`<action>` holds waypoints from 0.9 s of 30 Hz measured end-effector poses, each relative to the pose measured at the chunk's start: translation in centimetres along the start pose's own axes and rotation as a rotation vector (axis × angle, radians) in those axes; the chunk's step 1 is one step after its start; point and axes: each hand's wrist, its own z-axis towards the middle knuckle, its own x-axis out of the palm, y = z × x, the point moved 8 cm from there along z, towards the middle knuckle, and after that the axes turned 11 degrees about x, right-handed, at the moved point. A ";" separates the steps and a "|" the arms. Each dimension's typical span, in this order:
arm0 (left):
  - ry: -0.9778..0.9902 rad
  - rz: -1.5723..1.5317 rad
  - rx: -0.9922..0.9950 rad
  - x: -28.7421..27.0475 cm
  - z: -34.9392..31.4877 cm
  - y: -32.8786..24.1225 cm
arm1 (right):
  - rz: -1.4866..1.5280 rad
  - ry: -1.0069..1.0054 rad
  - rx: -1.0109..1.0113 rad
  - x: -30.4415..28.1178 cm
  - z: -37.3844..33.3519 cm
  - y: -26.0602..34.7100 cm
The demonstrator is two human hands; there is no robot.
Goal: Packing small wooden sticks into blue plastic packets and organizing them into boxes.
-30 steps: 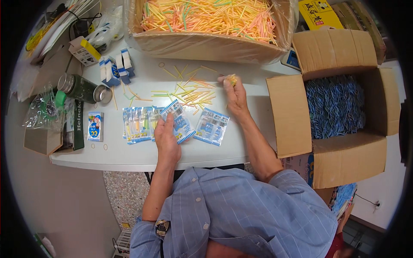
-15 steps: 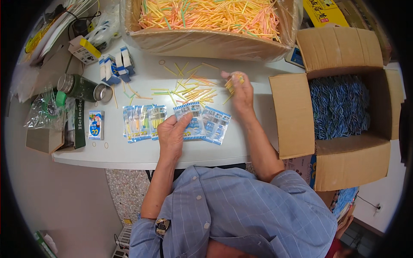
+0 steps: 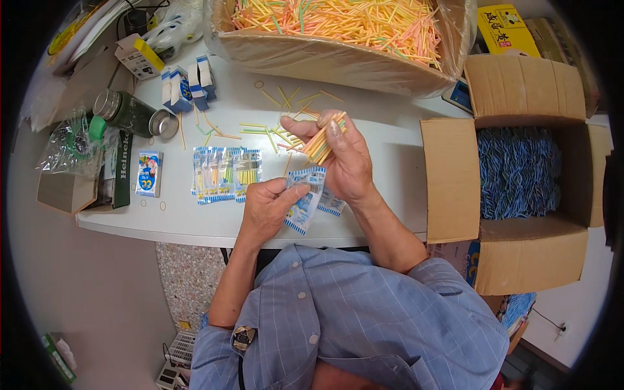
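My left hand (image 3: 263,207) pinches a small clear packet (image 3: 303,213) with blue-and-white printing, tilted above the table's front part. Close beside it, my right hand (image 3: 351,164) grips a bunch of thin pastel sticks (image 3: 321,140), mostly yellow and orange, its index finger stretched out to the left. Partly behind that hand lies another flat packet (image 3: 331,204). To the left, several overlapping packets (image 3: 222,174) lie in a row with coloured sticks visible inside. Loose sticks (image 3: 268,130) are scattered on the white table beyond my hands.
A plastic-lined carton (image 3: 338,62) heaped with sticks stands at the back. On the right, an open carton (image 3: 450,182) holds many blue packets. To the left are a dark green bottle (image 3: 134,117), a small picture box (image 3: 149,174) and blue-and-white boxes (image 3: 175,91).
My left hand has lifted a packet off the table and tilted it. My right hand has come left and nearer with the bunch of sticks, beside the packet. The view has shifted slightly.
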 end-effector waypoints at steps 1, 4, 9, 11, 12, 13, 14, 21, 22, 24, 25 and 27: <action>0.020 -0.001 -0.004 0.1 0.0 -0.2 | -0.001 0.001 0.003 0.2 -0.1 0.0; 0.039 0.001 -0.002 0.2 -0.1 0.0 | -0.050 0.012 0.004 0.7 -0.3 -0.2; 0.012 -0.035 -0.004 0.4 -0.1 -0.4 | -0.047 0.044 0.071 0.5 -0.6 -1.2; -0.011 -0.027 0.029 0.2 -0.1 -0.5 | -0.061 0.041 0.083 0.2 -1.0 -1.5; -0.013 -0.027 0.030 0.1 -0.1 -0.3 | -0.075 0.039 0.095 0.1 -1.1 -1.7; -0.027 -0.013 0.031 -0.2 -0.1 -0.1 | -0.075 0.040 0.096 0.0 -1.3 -1.7; -0.042 0.000 0.033 -0.4 -0.1 0.1 | -0.109 0.054 0.118 -0.1 -1.5 -1.8; -0.137 -0.057 0.048 0.1 -0.4 0.3 | -0.240 0.029 0.253 -1.3 -1.9 -3.7; -0.160 -0.059 0.054 -0.1 -0.5 0.6 | -0.239 0.032 0.254 -1.2 -1.9 -3.7; -0.184 -0.060 0.062 -0.1 -0.6 0.7 | -0.454 0.021 0.301 -1.3 -1.8 -4.2; -0.191 -0.073 0.068 -0.1 -0.5 0.6 | -0.454 0.022 0.301 -1.4 -1.7 -4.0; -0.198 -0.086 0.075 -0.1 -0.4 0.6 | -0.588 0.113 0.287 -1.0 -1.6 -3.7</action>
